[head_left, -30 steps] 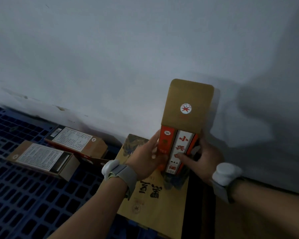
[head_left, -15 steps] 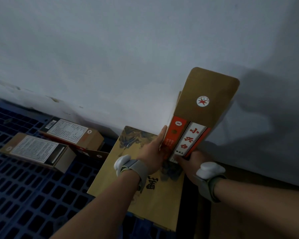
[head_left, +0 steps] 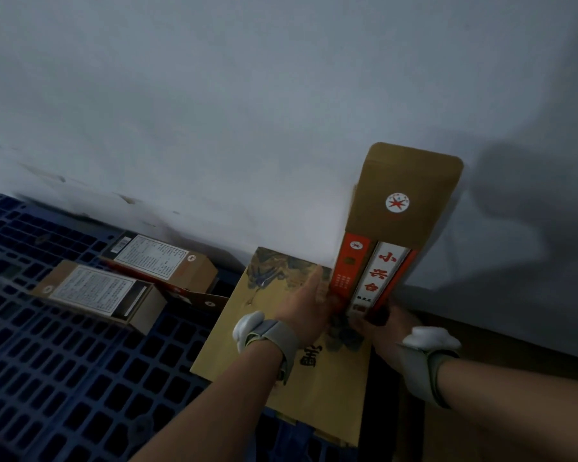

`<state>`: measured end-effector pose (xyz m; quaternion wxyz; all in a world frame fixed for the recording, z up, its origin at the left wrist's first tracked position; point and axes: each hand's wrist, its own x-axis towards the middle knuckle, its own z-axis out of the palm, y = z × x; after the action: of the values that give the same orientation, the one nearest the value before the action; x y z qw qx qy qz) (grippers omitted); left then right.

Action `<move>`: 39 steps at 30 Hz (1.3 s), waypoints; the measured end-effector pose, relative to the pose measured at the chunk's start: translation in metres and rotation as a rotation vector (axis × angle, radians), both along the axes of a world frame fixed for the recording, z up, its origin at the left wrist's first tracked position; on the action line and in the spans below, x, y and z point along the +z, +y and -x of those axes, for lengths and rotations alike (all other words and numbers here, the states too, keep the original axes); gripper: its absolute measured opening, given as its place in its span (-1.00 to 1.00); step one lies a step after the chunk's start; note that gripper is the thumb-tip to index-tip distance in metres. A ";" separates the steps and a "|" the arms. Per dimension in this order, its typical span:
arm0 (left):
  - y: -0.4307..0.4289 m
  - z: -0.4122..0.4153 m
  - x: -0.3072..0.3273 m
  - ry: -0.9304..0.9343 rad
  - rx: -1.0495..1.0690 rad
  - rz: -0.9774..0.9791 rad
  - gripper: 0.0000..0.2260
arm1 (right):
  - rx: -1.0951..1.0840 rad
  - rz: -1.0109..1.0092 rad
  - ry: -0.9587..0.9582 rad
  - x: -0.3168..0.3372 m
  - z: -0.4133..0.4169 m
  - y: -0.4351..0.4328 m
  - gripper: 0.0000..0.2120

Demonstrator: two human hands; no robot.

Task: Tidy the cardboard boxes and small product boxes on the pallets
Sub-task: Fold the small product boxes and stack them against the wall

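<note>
I am holding the product box (head_left: 377, 275) upright, just in front of the wall and above the far right corner of the cardboard box (head_left: 274, 331). It is a tall, narrow carton with smooth printed faces: one side orange, the front white with red characters between orange strips. Its long plain brown top flap (head_left: 411, 188), rounded at the corners and carrying a round white seal with a red star, is standing open and straight up. I cannot see what is lying inside.

My left hand (head_left: 309, 308) is pressing flat against the orange side, fingers straight. My right hand (head_left: 392, 325) is curling round the bottom end and gripping it. Both wrists are wearing grey bands with white pieces.

The cardboard box is lying flat below, wide and shallow, its yellow-brown top printed with a dark ink painting and black characters. It is resting on the blue plastic pallet (head_left: 47, 378), a grid of square holes.

To the left, the far small box (head_left: 162, 261) and the near small box (head_left: 97, 293) are lying on their sides on the pallet, close together, brown card with white text labels facing up. A brown flap is sticking out beneath the far one.

The grey wall (head_left: 214, 111) is rising behind everything, scuffed near its foot.
</note>
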<state>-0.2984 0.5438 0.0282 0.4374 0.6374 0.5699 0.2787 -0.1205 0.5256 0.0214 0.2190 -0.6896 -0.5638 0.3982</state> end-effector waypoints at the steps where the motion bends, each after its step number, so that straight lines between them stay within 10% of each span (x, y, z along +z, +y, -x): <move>1: -0.002 0.008 0.000 0.046 -0.001 -0.024 -0.59 | -0.050 0.039 -0.005 -0.004 0.002 -0.002 -0.34; 7: -0.009 0.085 0.005 0.518 0.460 -0.302 -0.87 | -0.225 0.101 -0.132 -0.009 0.010 -0.009 -0.44; 13: -0.026 0.188 -0.013 0.783 0.729 0.048 -0.78 | -0.056 0.228 -0.289 0.009 0.011 -0.009 -0.47; 18: -0.053 0.244 -0.038 0.921 0.531 0.451 -0.36 | -0.023 0.236 -0.300 0.004 0.010 -0.017 -0.49; 23: -0.049 0.247 -0.044 1.026 0.371 0.147 -0.44 | -0.173 0.184 -0.270 0.001 0.003 -0.010 -0.52; 30: -0.015 0.132 0.014 0.497 0.151 -0.487 -0.62 | -0.218 -0.302 -0.025 0.023 0.010 0.004 -0.27; 34: -0.012 0.040 0.033 -0.026 -0.048 -0.165 -0.27 | -0.001 -0.571 -0.237 0.040 0.026 0.011 -0.23; 39: -0.011 0.004 0.030 -0.858 0.333 0.258 -0.29 | 0.391 -0.755 -0.687 0.058 0.046 0.025 -0.27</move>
<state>-0.3019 0.5332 0.0580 0.6582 0.3052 0.4624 0.5098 -0.1668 0.5510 0.0797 0.1767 -0.5355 -0.8245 -0.0467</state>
